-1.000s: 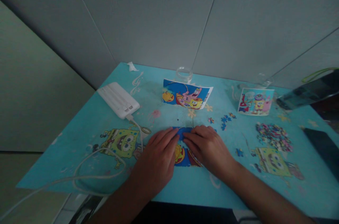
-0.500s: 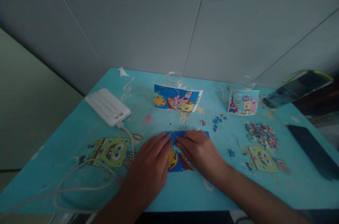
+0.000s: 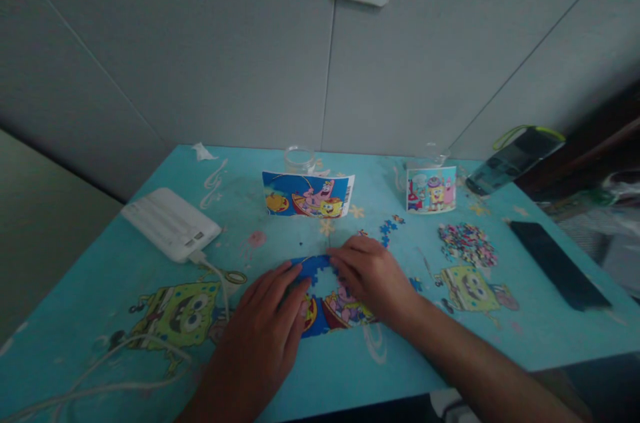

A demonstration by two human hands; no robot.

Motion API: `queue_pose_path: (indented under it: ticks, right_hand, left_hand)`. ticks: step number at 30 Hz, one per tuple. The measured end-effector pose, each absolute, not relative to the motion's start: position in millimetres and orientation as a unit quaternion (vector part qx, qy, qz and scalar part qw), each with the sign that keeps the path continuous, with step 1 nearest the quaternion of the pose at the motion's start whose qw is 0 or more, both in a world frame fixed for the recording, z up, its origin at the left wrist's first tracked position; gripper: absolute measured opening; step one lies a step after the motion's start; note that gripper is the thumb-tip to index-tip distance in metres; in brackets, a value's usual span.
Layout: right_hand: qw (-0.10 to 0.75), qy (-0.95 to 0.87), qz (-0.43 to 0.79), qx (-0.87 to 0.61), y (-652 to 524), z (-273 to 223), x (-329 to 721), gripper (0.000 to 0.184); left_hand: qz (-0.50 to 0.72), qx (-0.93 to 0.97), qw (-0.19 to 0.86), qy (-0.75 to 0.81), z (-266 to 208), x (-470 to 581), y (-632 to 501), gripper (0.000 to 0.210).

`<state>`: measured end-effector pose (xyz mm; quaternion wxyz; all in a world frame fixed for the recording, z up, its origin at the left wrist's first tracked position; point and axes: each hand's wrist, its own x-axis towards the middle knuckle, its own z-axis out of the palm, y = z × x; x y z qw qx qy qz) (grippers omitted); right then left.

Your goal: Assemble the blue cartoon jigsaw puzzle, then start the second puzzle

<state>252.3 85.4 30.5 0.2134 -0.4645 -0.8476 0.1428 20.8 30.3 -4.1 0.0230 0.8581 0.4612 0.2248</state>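
A partly joined jigsaw puzzle [image 3: 313, 267], blue with cartoon figures, lies flat in front of me. A gap in its upper middle shows the tablecloth. My left hand [image 3: 265, 320] rests on the puzzle's left side with fingers stretched out, holding nothing. My right hand [image 3: 373, 276] is closed over the upper right part, its fingertips bent together at the top edge by the gap. Whatever is between those fingertips is hidden. Several loose blue puzzle pieces [image 3: 387, 230] lie beyond the right hand, and another blue piece [image 3: 416, 284] sits beside its wrist.
Behind the puzzle stand a picture card [image 3: 309, 195] and a smaller card [image 3: 431, 190]. A heap of pieces [image 3: 467, 244], a dark phone-like slab [image 3: 557, 264] and a bottle [image 3: 517, 160] are at the right. A white power bank [image 3: 173, 223] with a cable [image 3: 150, 384] occupies the left.
The view has swung, shifting the table leftward in the picture. My right hand has moved right relative to the puzzle, uncovering the gap. The left hand still rests on the puzzle's left side.
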Motion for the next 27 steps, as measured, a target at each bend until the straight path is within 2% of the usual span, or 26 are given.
queue_pose_path:
  ticks: [3, 6, 11, 21, 27]
  right_hand:
    - [0.230, -0.799, 0.107, -0.545, 100, 37, 280, 0.026]
    - [0.207, -0.770, 0.097, -0.595, 112, 36, 304, 0.024]
    - [0.189, -0.778, 0.130, -0.585, 118, 28, 309, 0.022]
    - [0.205, -0.757, 0.182, -0.593, 120, 26, 305, 0.011]
    - [0.238, -0.734, 0.250, -0.584, 112, 34, 299, 0.011]
  left_hand:
    - [0.218, 0.858, 0.033, 0.464, -5, 20, 29, 0.038]
    - [0.217, 0.857, 0.037, 0.466, -5, 19, 28, 0.038]
    - [0.216, 0.856, 0.046, 0.467, -2, 19, 28, 0.041]
    - [0.223, 0.853, 0.055, 0.468, 0, 21, 28, 0.044]
    - [0.246, 0.829, 0.114, 0.490, 2, 17, 29, 0.046]
